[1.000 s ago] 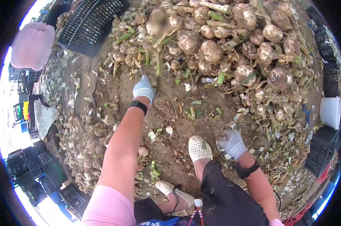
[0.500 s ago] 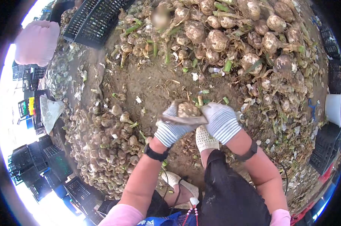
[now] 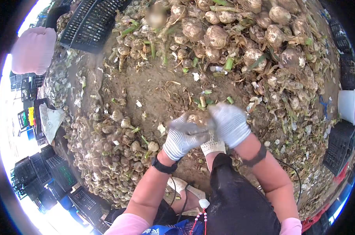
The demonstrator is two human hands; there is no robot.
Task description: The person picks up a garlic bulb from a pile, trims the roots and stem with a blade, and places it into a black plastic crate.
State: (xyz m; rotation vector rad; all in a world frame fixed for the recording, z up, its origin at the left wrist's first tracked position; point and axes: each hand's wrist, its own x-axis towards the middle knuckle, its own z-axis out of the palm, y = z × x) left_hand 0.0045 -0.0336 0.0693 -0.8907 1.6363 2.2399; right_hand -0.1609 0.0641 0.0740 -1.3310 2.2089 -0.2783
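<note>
Both my hands wear white gloves with grey-striped cuffs and meet low in the middle of the view. My left hand (image 3: 180,137) is closed around a dirt-covered garlic bulb (image 3: 194,117), which is partly hidden and blurred. A greyish-brown flat strip (image 3: 191,128) crosses in front of the bulb towards my right hand; its kind is not clear. My right hand (image 3: 230,122) is closed beside the bulb, its fingertips smeared by motion, and what it grips is hidden. Just above the hands, a cut green stem piece (image 3: 202,102) lies on the soil.
A heap of large garlic bulbs (image 3: 216,37) with stems spreads at the top and right. Smaller bulbs (image 3: 107,156) are piled at the left. Black crates (image 3: 93,25) stand at the edges, with a white bucket (image 3: 346,105) on the right. A pink-clad person (image 3: 34,51) is at upper left.
My right hand has shifted slightly up over the bulb, which is now more covered. The left hand stays close, a little lower. A pale bulb now shows beside my left wrist.
</note>
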